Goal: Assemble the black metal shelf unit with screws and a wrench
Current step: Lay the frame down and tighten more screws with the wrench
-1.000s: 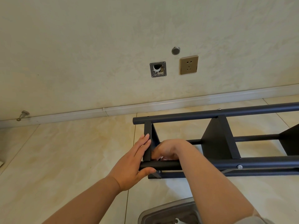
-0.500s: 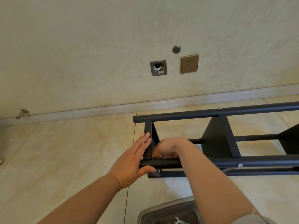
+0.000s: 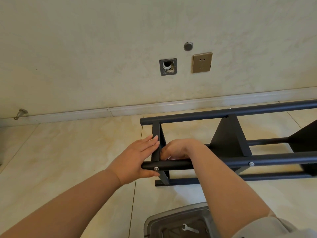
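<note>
1. Head view: the black metal shelf unit (image 3: 228, 140) lies on its side on the tiled floor (image 3: 68, 152), running from both hands off to the right edge.
2. The left hand (image 3: 135, 158) makes a wide grip: its straight fingers lie flat against the end panel (image 3: 157, 146), and its thumb passes under the near tube (image 3: 171, 165), whose end sits against the palm.
3. A silver screw head (image 3: 156, 168) shows on that tube, just right of the left palm and just above the thumb.
4. The right hand (image 3: 178, 149) reaches inside the frame directly right of the left fingers, on the far side of the end panel. Its fingers are curled in a narrow grip at the inner corner; what they hold, if anything, is hidden.
5. A second screw head (image 3: 251, 163) sits on the same tube, well to the right of the right forearm.
6. Below the right forearm, at the bottom edge, a grey tray (image 3: 154, 222) holds a small wrench (image 3: 189, 228), well apart from both hands.
</note>
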A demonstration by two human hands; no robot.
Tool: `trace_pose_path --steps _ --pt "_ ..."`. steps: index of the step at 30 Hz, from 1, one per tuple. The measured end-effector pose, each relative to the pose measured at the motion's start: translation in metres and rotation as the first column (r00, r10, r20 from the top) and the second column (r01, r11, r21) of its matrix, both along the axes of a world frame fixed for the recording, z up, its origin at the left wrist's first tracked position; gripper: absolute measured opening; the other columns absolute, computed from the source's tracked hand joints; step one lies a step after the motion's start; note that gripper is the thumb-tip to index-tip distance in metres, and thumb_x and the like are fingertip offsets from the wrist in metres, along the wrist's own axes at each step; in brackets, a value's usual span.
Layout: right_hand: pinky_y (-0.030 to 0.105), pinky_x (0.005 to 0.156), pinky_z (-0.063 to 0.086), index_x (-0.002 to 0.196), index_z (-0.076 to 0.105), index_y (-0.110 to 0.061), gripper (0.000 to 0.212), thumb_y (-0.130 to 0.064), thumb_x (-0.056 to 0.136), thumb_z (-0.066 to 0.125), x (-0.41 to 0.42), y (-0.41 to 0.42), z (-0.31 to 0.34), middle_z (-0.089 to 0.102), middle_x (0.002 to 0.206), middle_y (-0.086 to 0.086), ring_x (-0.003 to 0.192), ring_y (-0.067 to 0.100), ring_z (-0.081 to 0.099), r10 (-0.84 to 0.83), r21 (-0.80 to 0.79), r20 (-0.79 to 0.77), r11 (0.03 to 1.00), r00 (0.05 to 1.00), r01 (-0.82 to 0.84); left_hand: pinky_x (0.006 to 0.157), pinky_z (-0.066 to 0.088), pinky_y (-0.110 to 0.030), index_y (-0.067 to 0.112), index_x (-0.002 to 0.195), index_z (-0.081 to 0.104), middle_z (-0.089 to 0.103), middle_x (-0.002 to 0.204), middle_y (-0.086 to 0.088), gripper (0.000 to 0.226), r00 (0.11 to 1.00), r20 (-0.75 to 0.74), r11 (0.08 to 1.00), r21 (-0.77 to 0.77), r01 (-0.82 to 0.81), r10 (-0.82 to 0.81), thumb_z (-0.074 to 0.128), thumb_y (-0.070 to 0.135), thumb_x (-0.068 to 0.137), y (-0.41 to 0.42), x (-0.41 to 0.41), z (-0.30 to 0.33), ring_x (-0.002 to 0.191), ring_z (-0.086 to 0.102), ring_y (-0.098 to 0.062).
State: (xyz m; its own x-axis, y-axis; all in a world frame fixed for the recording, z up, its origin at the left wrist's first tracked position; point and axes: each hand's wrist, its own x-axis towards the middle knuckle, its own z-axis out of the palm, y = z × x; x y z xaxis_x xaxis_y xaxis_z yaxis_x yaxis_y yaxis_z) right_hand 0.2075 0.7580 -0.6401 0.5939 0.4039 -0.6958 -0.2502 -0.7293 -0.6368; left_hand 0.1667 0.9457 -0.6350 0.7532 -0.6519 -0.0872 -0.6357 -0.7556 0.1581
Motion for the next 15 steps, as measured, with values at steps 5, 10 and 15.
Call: trace_pose_path --steps 5,10,15 --pt "0.029 0.079 0.041 0.119 0.062 -0.014 0.032 -0.025 0.090 0.055 -0.001 -0.008 0.003 0.061 0.118 0.009 0.104 0.020 0.056 0.015 -0.036 0.028 0.999 0.999 -0.014 0.105 -0.021 -0.019 0.024 0.148 -0.001 -0.016 0.143 0.015 0.112 1.000 0.008 0.989 0.151 0.000 -0.001 0.002 0.090 0.057 -0.016 0.000 0.009 0.132 -0.018 0.003" --pt "0.025 0.074 0.044 0.119 0.060 -0.014 0.029 -0.022 0.092 0.054 -0.002 -0.015 0.003 0.062 0.113 0.008 0.100 0.020 0.059 0.017 0.004 -0.018 1.000 1.000 -0.017 0.110 -0.014 -0.019 0.026 0.149 -0.001 -0.017 0.144 0.016 0.090 1.000 -0.009 0.988 0.155 -0.004 0.006 0.028 0.076 0.080 -0.022 -0.001 0.011 0.140 -0.011 0.001" --pt "0.024 0.072 0.043 0.110 0.061 -0.017 0.019 -0.018 0.093 0.053 -0.004 -0.019 0.007 0.061 0.100 0.002 0.089 0.015 0.056 0.012 0.045 -0.060 0.999 0.998 -0.009 0.109 -0.012 -0.020 0.024 0.151 0.002 -0.004 0.158 0.008 0.086 1.000 -0.012 0.978 0.209 0.000 0.002 0.043 0.064 0.087 -0.026 -0.002 0.017 0.144 -0.005 -0.005"
